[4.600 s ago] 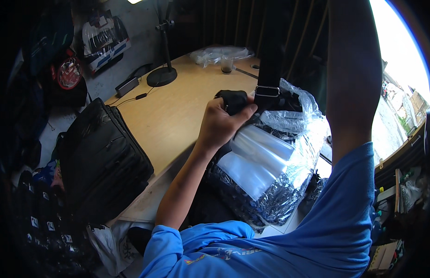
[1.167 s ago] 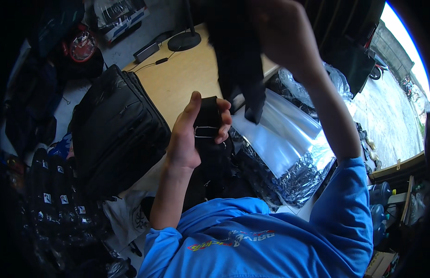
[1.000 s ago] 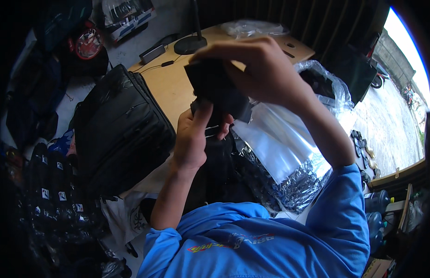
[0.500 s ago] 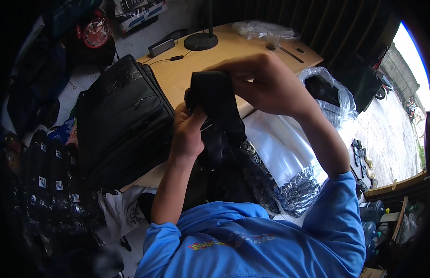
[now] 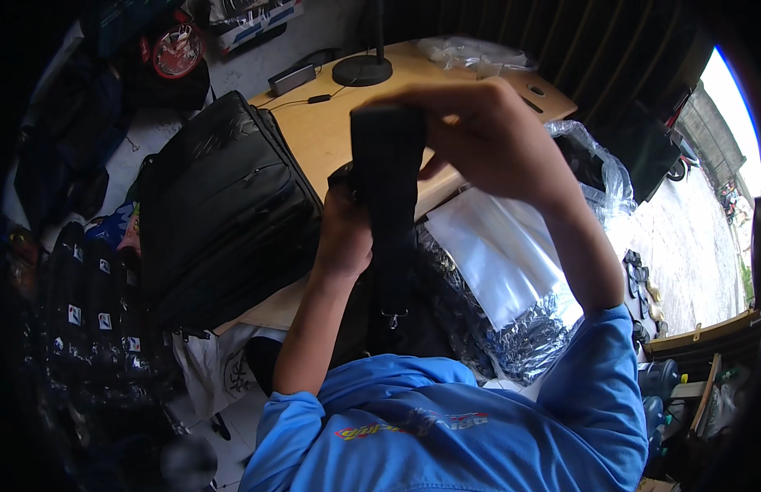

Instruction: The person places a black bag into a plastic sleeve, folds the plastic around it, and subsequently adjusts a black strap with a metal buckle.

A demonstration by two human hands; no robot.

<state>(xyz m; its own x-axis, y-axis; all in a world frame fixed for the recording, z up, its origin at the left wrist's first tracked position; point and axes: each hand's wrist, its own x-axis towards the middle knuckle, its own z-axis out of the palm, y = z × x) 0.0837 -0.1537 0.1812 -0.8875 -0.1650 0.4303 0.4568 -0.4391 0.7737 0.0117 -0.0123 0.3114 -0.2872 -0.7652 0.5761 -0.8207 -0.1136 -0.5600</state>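
Note:
A wide black shoulder strap [image 5: 388, 156] is stretched up in front of me, over the near edge of the desk. My left hand [image 5: 345, 234] is closed on it lower down, with its fingers partly behind the black webbing. Higher up, my right hand [image 5: 474, 135] bends over the top of the strap and grips it, its fingertips mostly hidden behind the fold. The strap's loose end hangs down toward my lap, where a small metal clip [image 5: 394, 318] shows. To the left of my left hand stands a large black bag [image 5: 224, 213] with zips.
The wooden desk [image 5: 315, 131] bears a round black lamp base [image 5: 362, 70], a small dark box [image 5: 292, 79] and clear plastic wrap [image 5: 479, 54]. Silvery plastic sheets [image 5: 503, 254] lie to the right. Several wrapped black items [image 5: 77, 303] stand at the left.
The strap has straightened and now hangs longer, and its metal clip has come into sight below. Both hands have shifted slightly right in the picture.

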